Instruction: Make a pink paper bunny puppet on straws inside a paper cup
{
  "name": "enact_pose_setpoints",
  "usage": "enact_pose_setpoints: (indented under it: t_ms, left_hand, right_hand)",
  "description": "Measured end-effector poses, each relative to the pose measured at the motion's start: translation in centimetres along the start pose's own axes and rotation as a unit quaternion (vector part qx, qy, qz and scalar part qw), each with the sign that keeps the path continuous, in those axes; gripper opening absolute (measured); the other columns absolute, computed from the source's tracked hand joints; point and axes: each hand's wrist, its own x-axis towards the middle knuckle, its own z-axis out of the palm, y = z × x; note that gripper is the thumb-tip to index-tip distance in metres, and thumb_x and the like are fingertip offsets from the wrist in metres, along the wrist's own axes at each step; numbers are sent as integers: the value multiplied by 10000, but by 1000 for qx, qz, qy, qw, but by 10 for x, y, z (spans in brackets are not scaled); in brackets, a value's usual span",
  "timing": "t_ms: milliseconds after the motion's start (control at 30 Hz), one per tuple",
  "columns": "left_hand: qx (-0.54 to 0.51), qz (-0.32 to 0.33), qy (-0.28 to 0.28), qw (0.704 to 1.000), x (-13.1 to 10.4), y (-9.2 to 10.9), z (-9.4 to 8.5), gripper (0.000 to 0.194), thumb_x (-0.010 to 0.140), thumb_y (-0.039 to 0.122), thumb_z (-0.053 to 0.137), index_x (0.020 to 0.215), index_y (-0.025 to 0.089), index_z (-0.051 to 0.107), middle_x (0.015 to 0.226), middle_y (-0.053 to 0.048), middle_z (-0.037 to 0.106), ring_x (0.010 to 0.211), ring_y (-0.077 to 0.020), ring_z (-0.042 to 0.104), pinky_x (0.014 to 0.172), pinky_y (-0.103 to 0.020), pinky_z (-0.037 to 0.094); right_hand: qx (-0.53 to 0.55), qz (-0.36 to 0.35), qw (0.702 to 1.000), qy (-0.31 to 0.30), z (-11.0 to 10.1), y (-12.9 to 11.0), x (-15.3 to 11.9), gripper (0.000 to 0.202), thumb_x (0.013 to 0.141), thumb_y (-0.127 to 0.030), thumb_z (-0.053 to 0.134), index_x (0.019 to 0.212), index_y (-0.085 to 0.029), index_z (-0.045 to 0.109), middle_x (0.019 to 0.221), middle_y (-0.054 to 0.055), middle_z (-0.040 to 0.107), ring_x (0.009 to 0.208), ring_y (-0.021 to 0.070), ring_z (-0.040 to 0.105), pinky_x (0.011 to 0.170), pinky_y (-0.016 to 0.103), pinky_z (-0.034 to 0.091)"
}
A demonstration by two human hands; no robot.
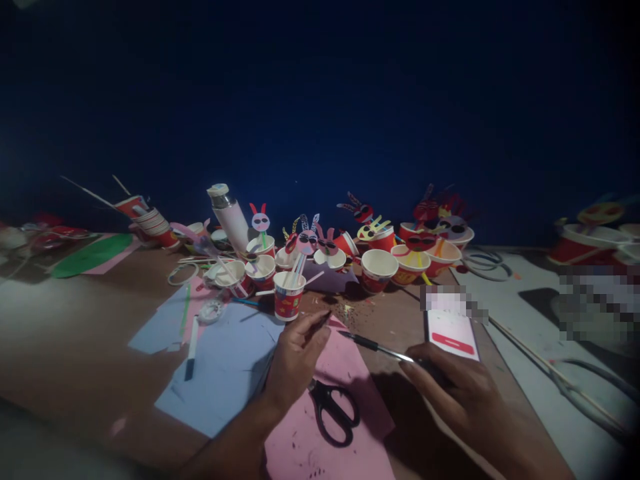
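Note:
Just left of centre, my left hand (300,353) has its thumb and forefinger pinched on a small dark piece (325,320) that I cannot make out well. My right hand (450,387) grips the rear end of a pen (370,343) with a black grip and silver barrel. The pen's tip points left and lies close to the left fingertips, slightly apart from them. Black-handled scissors (343,420) rest on a pink paper sheet (300,453) between my hands, their blades partly hidden by my left hand. Under my left forearm a light blue sheet (225,360) shows.
A paper cup (289,303) with straws stands ahead of my left hand. Several red cups with paper faces line the back, near a tilted flask (230,217). A lit phone (453,327) lies beyond my right hand. A marker (192,350) and tape roll (210,311) lie left.

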Motion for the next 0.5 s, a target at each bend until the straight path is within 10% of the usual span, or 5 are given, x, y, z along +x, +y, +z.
enact_pose_setpoints:
  t_ms: [167,500]
  left_hand:
    - [192,103,-80,973,-1,8,-13,259,819,259,514,1053,234,623,1070,-42,616,1016,-184,519,972,-348,309]
    - [307,186,-197,912,-1,20,-19,270,854,223,449,1081,177,589,951,-72,610,900,-168,536,821,-282,398]
  right_hand:
    - [-24,-23,999,12,-9,-6,5,86,810,-252,529,823,-202,598,716,28,680,599,147,637,544,225,487]
    - [-33,-48,998,-33,-15,-11,8,116,817,-245,515,823,-191,618,709,38,678,613,142,628,550,236,477]
